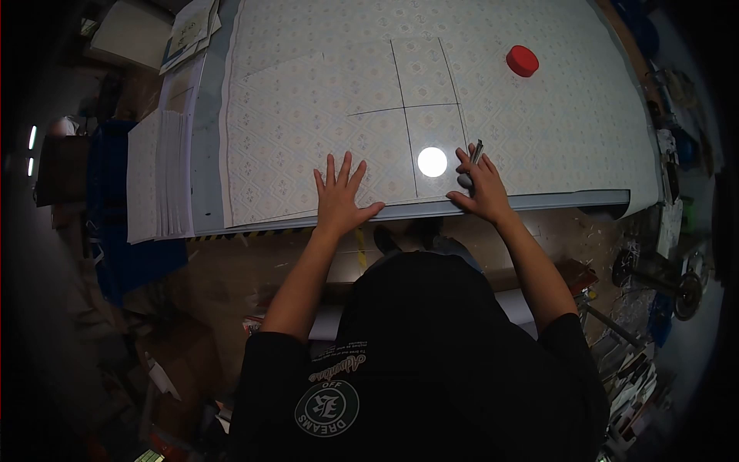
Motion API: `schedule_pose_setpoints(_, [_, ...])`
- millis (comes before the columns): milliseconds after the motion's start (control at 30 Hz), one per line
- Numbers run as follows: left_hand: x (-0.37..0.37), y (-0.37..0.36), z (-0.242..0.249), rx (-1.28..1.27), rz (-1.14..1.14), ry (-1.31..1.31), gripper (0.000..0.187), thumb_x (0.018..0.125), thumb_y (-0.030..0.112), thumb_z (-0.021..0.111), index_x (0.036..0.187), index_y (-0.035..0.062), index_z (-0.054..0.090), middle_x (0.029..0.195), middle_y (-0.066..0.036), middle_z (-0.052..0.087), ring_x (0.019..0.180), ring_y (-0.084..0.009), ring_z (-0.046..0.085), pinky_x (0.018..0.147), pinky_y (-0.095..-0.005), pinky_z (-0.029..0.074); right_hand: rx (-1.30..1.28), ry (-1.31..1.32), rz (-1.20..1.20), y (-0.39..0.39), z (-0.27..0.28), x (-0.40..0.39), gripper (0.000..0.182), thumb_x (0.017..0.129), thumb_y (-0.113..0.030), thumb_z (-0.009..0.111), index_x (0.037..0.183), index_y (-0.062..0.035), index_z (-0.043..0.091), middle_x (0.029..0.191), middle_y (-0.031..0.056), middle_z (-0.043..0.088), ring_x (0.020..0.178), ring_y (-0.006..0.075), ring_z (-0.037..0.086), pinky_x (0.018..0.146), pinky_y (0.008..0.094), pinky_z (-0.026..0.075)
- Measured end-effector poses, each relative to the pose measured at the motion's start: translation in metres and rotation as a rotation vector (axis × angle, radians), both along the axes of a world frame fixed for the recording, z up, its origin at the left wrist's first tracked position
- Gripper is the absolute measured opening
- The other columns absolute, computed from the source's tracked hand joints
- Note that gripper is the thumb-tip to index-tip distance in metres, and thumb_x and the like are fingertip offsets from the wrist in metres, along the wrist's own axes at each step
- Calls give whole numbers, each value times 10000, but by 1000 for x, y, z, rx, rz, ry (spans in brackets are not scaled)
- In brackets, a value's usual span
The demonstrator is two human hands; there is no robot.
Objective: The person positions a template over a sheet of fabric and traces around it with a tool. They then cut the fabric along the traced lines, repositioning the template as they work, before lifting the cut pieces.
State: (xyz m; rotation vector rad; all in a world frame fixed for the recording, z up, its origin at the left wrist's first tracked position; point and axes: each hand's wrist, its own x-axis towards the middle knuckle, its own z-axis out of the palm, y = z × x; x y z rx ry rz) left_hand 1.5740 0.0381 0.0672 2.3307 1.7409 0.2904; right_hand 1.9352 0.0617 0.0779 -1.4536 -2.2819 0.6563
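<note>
A cream patterned sheet point(285, 131) covers the table, with dark straight lines point(404, 107) crossing on it. Near the sheet's front edge my left hand point(339, 198) lies flat, fingers spread and thumb pointing right. My right hand point(485, 189) rests on the sheet to the right, close to a long dark line. Between its fingers it holds a slim dark tool point(476, 151) with a metallic look, partly hidden, and a rounded grey part point(464, 181) shows beside the palm. A bright white round spot point(433, 162) sits between my two hands.
A red round object point(523, 61) lies on the sheet at the far right. A grey strip point(570, 200) runs along the table's front edge. Stacked white sheets point(158, 173) and papers point(188, 31) stand at the left, by a blue cloth point(119, 208).
</note>
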Motion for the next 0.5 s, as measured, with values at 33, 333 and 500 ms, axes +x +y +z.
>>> schedule_pose_setpoints(33, [0, 0, 1, -11, 2, 1, 1018, 733, 664, 774, 1562, 163, 462, 1709, -153, 227, 1575, -470, 78, 1193, -731, 33, -1, -2, -1, 0, 0, -1, 569, 799, -370, 835, 1168, -59, 533, 1598, 135, 461, 1522, 385, 329, 1238, 532, 236])
schedule_pose_setpoints(333, [0, 0, -1, -10, 0, 8, 1005, 755, 670, 753, 1569, 163, 452, 1716, -150, 206, 1578, -464, 59, 1197, -724, 22, 91, -4, 7, 0, -7, 0, 927, 811, -351, 836, 1561, -61, 374, 1254, 152, 661, 1491, 391, 380, 1226, 525, 271])
schedule_pose_setpoints(500, [2, 0, 6, -39, 10, 18, 985, 767, 639, 755, 1561, 141, 456, 1713, -148, 216, 1577, -456, 77, 1209, -700, 29, 85, -15, 3, 0, -7, -1, 925, 815, -359, 830, 1562, -62, 373, 1243, 149, 662, 1490, 391, 382, 1227, 526, 268])
